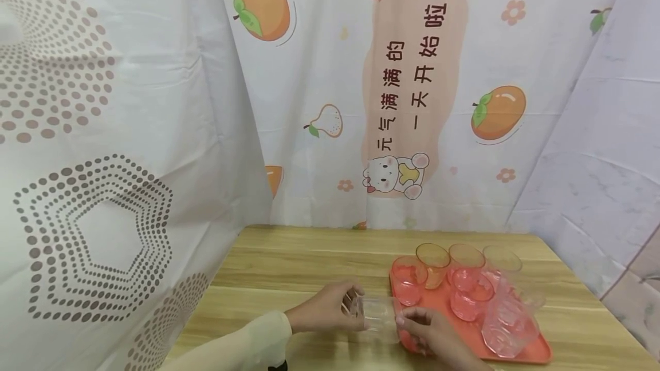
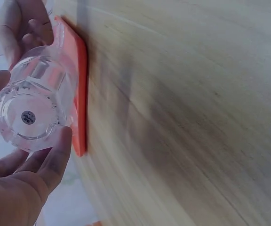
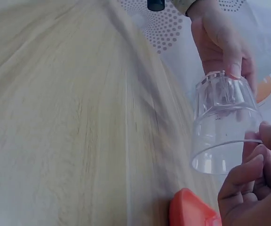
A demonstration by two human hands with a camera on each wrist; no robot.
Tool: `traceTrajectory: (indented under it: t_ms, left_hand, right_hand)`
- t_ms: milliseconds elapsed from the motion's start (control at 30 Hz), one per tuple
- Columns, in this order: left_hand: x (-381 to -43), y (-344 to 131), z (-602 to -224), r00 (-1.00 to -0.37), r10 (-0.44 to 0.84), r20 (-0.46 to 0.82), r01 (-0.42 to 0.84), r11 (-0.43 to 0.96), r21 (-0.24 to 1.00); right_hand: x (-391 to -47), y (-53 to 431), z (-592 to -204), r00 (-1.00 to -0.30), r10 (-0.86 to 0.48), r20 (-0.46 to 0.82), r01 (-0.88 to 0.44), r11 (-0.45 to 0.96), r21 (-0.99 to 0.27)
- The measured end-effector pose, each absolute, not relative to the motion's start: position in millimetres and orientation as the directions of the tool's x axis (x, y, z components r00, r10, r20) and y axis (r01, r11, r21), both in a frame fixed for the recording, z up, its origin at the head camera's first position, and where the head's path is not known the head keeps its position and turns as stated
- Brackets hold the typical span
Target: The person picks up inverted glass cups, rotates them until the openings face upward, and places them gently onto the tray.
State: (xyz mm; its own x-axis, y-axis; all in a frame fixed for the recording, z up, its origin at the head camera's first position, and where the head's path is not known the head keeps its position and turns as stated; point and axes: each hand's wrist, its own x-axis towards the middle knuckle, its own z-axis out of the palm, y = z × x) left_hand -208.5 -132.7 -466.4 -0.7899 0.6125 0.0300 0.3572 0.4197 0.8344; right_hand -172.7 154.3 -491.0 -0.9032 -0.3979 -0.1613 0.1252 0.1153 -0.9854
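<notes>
A clear plastic cup (image 1: 380,318) is held sideways between both hands above the table. The left hand (image 1: 327,308) grips its faceted base with thumb and fingers; in the left wrist view a small dark round sticker shows on the bottom of the cup (image 2: 36,113). At the other end, the right hand (image 3: 260,181) pinches the open rim between thumb and fingers, as the right wrist view shows. The cup's mouth points toward the right, over the left edge of a red tray (image 1: 447,318).
Several cups stand on or by the tray: a pink cup (image 1: 409,288) at its left corner, a yellow cup (image 1: 433,262), another pink cup (image 1: 471,301), and a clear cup (image 1: 502,259) behind. Clear cups (image 1: 507,334) lie toward the right. Printed curtains (image 1: 319,188) border the wooden table (image 1: 289,251).
</notes>
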Motion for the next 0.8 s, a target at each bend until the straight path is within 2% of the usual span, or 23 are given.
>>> traceTrajectory:
  t_ms: [100,233,533,667,800]
  left_hand:
    - [-206,-131,-467,-0.78,0.623,0.056,0.387,0.41,0.826]
    - [-205,-131,-471,-0.769,0.637,0.062,0.403,0.407,0.82]
    - [-205,-128,-478,-0.755,0.655,0.031,0.398,0.42,0.815]
    - [-205,-128,-480,-0.764,0.645,0.007,0.384,0.446,0.809]
    - [-204,-130,-483,-0.784,0.621,-0.016,0.361,0.476,0.802]
  right_hand:
    - [-171,154,-487,-0.921,-0.359,-0.149,0.094,0.166,-0.982]
    - [-171,153,-486,-0.939,-0.338,-0.061,-0.011,0.207,-0.978]
    - [-171,151,-485,-0.937,-0.348,0.045,-0.133,0.233,-0.963]
    - [-168,152,-483,-0.901,-0.396,0.177,-0.3,0.275,-0.913]
    - [-167,152,-483,-0.831,-0.431,0.352,-0.492,0.275,-0.826]
